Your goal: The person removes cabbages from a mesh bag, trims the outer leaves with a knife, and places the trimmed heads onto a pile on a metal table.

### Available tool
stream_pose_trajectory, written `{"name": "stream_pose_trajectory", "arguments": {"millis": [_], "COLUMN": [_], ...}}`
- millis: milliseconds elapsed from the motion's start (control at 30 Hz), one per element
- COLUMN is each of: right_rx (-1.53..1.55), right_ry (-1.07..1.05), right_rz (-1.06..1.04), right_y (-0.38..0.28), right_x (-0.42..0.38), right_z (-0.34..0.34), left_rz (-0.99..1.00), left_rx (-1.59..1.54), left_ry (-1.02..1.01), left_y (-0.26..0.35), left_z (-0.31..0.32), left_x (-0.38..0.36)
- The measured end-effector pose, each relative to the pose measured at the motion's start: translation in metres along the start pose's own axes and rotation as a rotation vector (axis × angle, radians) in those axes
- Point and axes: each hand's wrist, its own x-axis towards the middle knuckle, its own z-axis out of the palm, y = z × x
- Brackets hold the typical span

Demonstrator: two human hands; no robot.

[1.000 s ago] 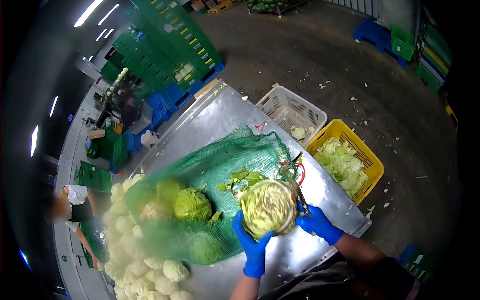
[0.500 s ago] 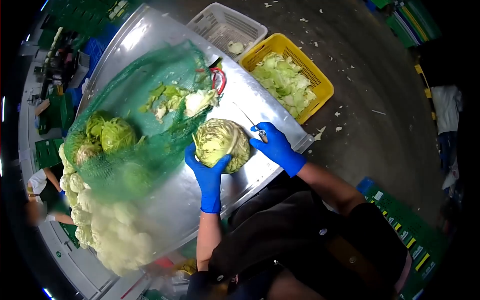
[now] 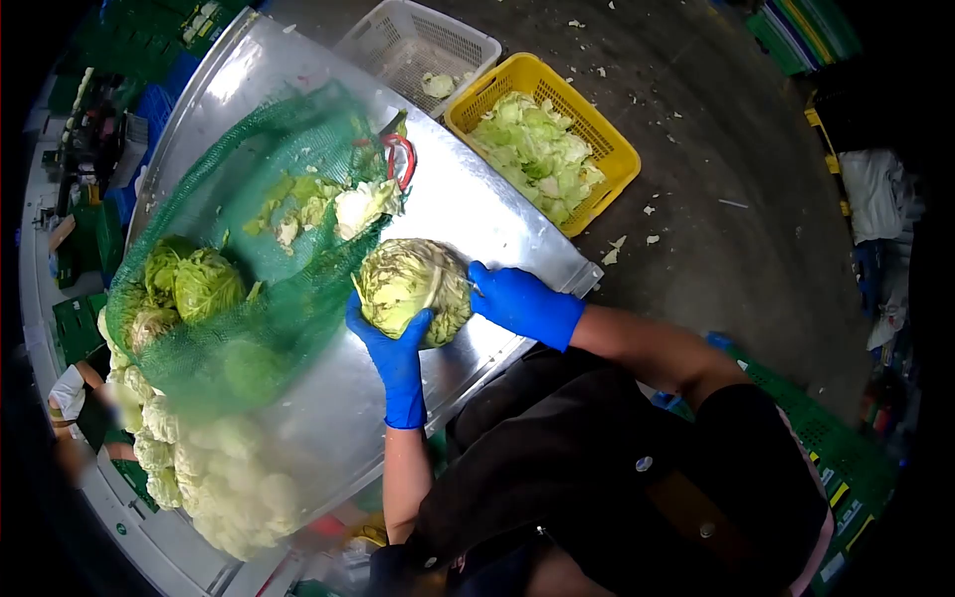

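As a worker leans over a metal table, a blue-gloved left hand cups a cabbage head near the table's near edge, a little in from its right-hand corner. Thumb and fingers are spread in a firm grip around the lower left of the head; whether it sits on the metal or just above cannot be told. The right hand, gloved to match, has its fingers curled at the head's right side, and its grip is hidden, so what it holds cannot be made out.

Just beside the head, a green mesh bag sprawls across the middle of the table, with more cabbages inside toward the left edge. Torn leaves lie near the bag's mouth, below a red cord. Pale heads crowd the table's lower left corner, partly blurred. Beyond the far right edge stand a yellow crate filled with leaves and a pale grey crate holding a few scraps. More scraps dot the dark floor.
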Motion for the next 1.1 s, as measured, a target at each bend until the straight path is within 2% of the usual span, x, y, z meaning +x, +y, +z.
{"name": "stream_pose_trajectory", "arguments": {"millis": [67, 267, 367, 400, 533, 633, 667, 733, 767, 800, 833, 933, 1033, 1067, 1100], "right_rx": [0.000, -0.003, -0.017, -0.145, 0.042, 0.345, 0.313, 0.206, 0.259, 0.279, 0.262, 0.268, 0.204, 0.198, 0.541], "right_ry": [0.040, -0.160, -0.284, -0.296, -0.125, 0.043, 0.211, 0.161, 0.319, 0.138, 0.130, 0.190, 0.037, 0.006, -0.137], "right_rz": [-0.073, 0.000, 0.027, -0.015, -0.011, -0.089, -0.170, 0.004, -0.097, 0.070, 0.109, 0.027, -0.049, -0.047, 0.179], "right_y": [0.023, 0.008, 0.018, 0.019, 0.004, 0.030, 0.034, 0.014, 0.014, -0.014, -0.030, -0.030, 0.001, 0.021, 0.022], "right_x": [0.011, 0.022, 0.045, 0.052, 0.041, 0.022, 0.015, -0.010, -0.017, -0.030, -0.037, -0.044, -0.028, -0.015, -0.007], "right_z": [0.018, -0.017, -0.002, 0.003, 0.001, 0.038, 0.053, 0.039, 0.049, 0.019, 0.008, 0.018, 0.025, 0.036, 0.018], "left_rz": [-0.027, -0.039, -0.059, -0.026, 0.072, 0.199, 0.189, 0.231, 0.262, 0.190, 0.098, 0.063, -0.001, 0.052, -0.015], "left_rx": [0.034, 0.069, 0.078, 0.053, -0.049, -0.038, -0.037, -0.060, -0.090, -0.097, -0.101, -0.127, -0.155, -0.128, -0.187], "left_ry": [0.009, 0.035, 0.056, 0.056, 0.053, -0.016, -0.037, 0.007, 0.062, 0.130, 0.196, 0.309, 0.315, 0.323, 0.304], "left_y": [0.006, 0.009, 0.012, 0.012, -0.002, -0.025, -0.026, -0.026, -0.029, -0.027, -0.024, -0.018, -0.014, -0.028, -0.027], "left_z": [0.003, 0.010, 0.011, 0.010, 0.005, -0.011, -0.014, -0.009, -0.001, 0.009, 0.017, 0.026, 0.016, 0.005, -0.007], "left_x": [-0.003, 0.004, 0.003, 0.005, 0.001, -0.010, -0.015, -0.033, -0.044, -0.057, -0.066, -0.065, -0.062, -0.058, -0.055]}}
